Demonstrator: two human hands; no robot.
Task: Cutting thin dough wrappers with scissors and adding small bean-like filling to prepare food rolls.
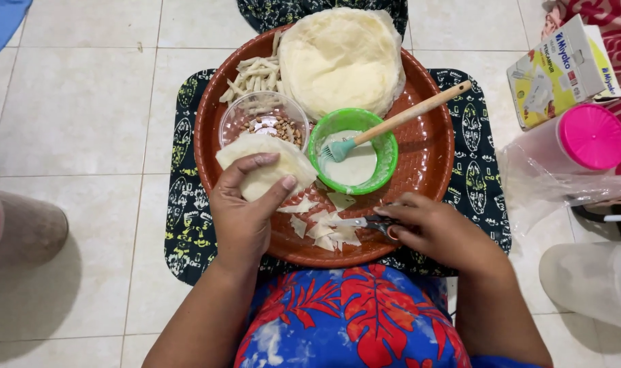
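My left hand (pixel 243 208) holds a folded pale pastry wrapper (pixel 259 151) over a round reddish-brown tray (pixel 429 153). My right hand (pixel 441 230) grips small scissors (pixel 365 222) whose blades lie on the tray beside several cut wrapper scraps (pixel 324 228). Just beyond sit a green bowl (pixel 385 146) of white paste with a wooden-handled brush (pixel 399 119) resting in it, and a clear glass bowl (pixel 264 120) holding brown bits. A stack of round wrappers (pixel 341 58) fills the tray's far side, with pale strips (pixel 252 75) to its left.
The tray rests on a dark patterned cloth (pixel 477 157) over pale floor tiles. A pink-lidded clear container (pixel 576 140) and a small cardboard box (pixel 562 71) stand at the right; another clear container (pixel 590 276) lies lower right. A brownish object (pixel 24 228) is at the left.
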